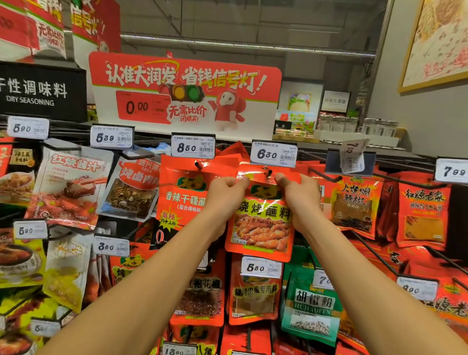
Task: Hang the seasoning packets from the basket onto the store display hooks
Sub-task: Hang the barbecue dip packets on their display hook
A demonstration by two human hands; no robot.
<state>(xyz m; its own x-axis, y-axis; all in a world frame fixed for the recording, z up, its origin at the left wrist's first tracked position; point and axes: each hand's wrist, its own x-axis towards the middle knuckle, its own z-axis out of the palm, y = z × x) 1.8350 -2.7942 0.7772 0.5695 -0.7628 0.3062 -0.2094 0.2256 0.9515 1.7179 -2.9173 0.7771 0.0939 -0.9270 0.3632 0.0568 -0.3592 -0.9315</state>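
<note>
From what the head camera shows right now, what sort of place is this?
Very likely a supermarket's dry seasoning aisle. A black sign reading DRY SEASONING, price tags such as the 6.30 tag on hooks, and both hands holding up a red seasoning packet show it.

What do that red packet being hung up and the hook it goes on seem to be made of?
Red packet: likely glossy plastic film; its top edge shows bright glare and crinkles. Hook: seemingly thin dark metal wire, though mostly hidden behind the 6.30 price tag.

glossy red plastic seasoning packet (261, 224); paper price tags (273, 154), dark metal hooks (325, 176)
</note>
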